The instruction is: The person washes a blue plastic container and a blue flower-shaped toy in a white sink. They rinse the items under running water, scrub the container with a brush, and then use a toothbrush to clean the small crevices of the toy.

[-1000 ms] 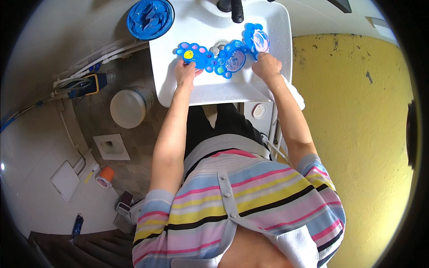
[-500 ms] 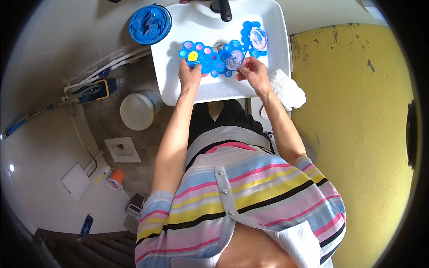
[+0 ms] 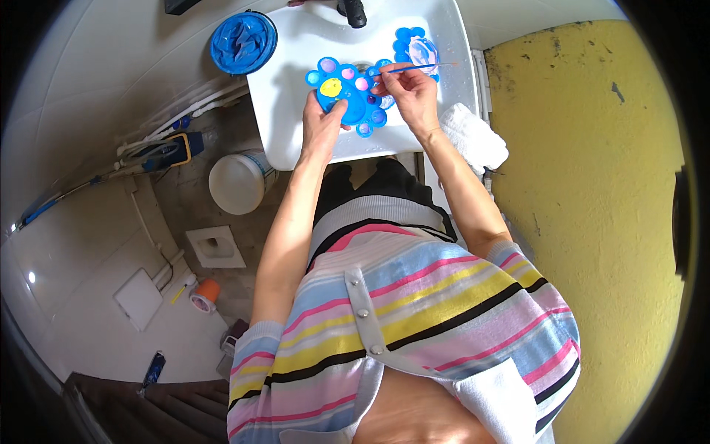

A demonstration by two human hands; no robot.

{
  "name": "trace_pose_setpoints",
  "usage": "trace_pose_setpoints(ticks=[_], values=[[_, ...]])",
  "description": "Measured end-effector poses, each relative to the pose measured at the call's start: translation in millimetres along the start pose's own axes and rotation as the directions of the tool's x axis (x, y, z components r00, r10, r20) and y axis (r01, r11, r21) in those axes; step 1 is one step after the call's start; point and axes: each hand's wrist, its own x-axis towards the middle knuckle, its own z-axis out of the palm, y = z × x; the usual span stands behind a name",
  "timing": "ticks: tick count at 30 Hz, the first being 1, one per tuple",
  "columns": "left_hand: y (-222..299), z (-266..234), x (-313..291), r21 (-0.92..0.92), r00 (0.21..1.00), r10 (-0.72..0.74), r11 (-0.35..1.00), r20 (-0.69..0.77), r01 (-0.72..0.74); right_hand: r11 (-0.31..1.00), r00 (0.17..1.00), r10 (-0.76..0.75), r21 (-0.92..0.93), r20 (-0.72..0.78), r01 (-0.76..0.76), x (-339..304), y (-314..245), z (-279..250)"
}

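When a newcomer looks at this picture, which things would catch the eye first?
Probably the bright blue, flower-shaped paint palette in the left hand, held over the white rectangular sink. Beside it, the right hand holds a thin blue paintbrush. The large yellow wall on the right side also stands out.

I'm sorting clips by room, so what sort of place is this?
Probably a washroom or similar wet room: there is a white sink with a dark tap, and a pale bucket stands nearby.
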Motion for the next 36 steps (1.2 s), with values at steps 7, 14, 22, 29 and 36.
trace_pose_setpoints(ticks=[7,14,22,29,36], values=[[1.8,-2.5,-3.4,0.064,0.994,0.075,0.995,-0.073,-0.071,0.949,0.993,-0.058,-0.302,0.107,0.088,0.8,-10.7,0.7],[1.7,-2.8,-1.1,0.091,0.972,0.203,0.977,-0.12,-0.193,0.865,0.981,-0.13,-0.467,0.147,0.185,0.4,-8.7,4.0],[-2.8,-3.2,6.9,-0.14,0.975,0.159,0.973,-0.157,-0.181,0.986,0.986,0.133,-0.118,0.102,-0.12,0.3,-10.2,6.7],[-2.9,-3.2,6.8,-0.124,0.987,0.078,0.988,-0.138,-0.095,0.955,0.978,-0.165,-0.225,0.131,0.191,-8.1,-1.3,17.0],[2.3,-6.3,6.9,0.28,0.966,0.237,0.939,-0.101,-0.201,0.778,0.953,-0.226,-0.552,0.2,0.301,10.6,-5.3,1.3]])
